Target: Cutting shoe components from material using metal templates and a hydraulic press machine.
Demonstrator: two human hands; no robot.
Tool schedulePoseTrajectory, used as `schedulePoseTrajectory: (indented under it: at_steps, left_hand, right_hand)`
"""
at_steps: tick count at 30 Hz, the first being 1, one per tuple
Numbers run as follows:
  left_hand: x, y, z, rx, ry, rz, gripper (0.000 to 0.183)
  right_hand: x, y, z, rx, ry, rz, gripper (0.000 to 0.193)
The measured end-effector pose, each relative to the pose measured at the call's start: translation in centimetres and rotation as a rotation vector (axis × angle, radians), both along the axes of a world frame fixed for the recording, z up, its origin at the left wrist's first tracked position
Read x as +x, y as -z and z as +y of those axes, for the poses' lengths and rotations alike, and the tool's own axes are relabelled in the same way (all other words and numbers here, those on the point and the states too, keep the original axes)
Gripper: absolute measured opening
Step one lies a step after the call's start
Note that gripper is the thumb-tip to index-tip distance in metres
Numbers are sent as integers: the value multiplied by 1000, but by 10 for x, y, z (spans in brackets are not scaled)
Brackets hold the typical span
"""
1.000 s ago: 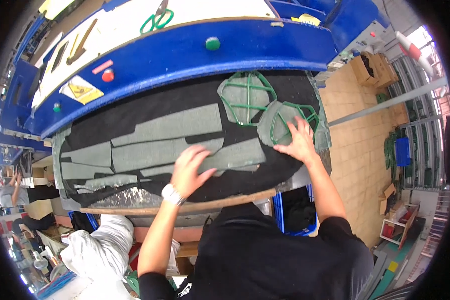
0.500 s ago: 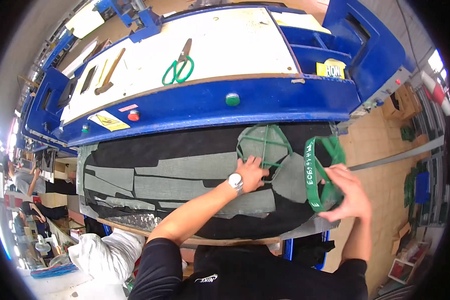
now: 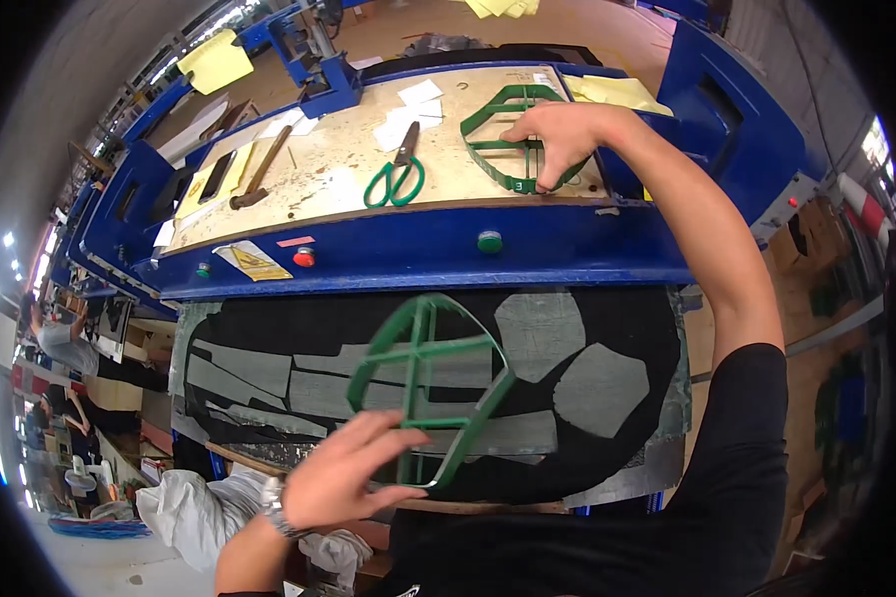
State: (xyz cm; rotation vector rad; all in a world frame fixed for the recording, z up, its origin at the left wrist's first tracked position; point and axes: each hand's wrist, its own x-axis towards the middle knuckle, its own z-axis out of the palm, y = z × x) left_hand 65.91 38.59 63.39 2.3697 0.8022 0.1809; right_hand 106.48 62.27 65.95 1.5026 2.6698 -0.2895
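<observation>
My left hand (image 3: pixel 343 468), with a watch at its wrist, grips the lower end of a green cutting die (image 3: pixel 415 350), an open frame with crossbars. That die is raised and tilted over black sheet material (image 3: pixel 259 320). On the blue machine's pale top board, my right hand (image 3: pixel 567 134) grasps a second green cutting die (image 3: pixel 508 183) by its right side. Grey-green shapes show in the black sheet, among them a rounded one (image 3: pixel 602 390) and another many-sided one (image 3: pixel 541 333) at the right.
Scissors with green handles (image 3: pixel 395 184), a hammer (image 3: pixel 252 194) and white paper scraps (image 3: pixel 418 95) lie on the board. A red button (image 3: pixel 304 258) and a green button (image 3: pixel 489 242) sit on the blue front beam (image 3: pixel 398 261). White cloth (image 3: pixel 184 512) is bunched at lower left.
My right hand has carried its die from the sheet's right side up onto the board. My left hand has lifted the other die off the sheet and drawn it left and nearer.
</observation>
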Motion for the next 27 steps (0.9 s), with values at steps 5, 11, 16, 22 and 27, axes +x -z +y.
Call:
schedulePoseTrajectory:
  at_steps: [5, 11, 16, 22, 27]
  left_hand:
    - [12, -54, 69, 283, 13, -47, 62]
    - [68, -54, 190, 469, 38, -49, 62]
    - [147, -27, 259, 492, 145, -114, 52]
    - [207, 5, 296, 527, 244, 39, 53]
    - [207, 5, 319, 337, 216, 99, 70]
  right_hand:
    - [10, 29, 15, -19, -29, 13, 85]
    - [6, 46, -82, 336, -23, 380, 66]
    - [16, 68, -222, 371, 49, 402, 56]
    - [52, 149, -342, 134, 467, 517, 54]
    - [47, 187, -381, 18, 679, 554, 47]
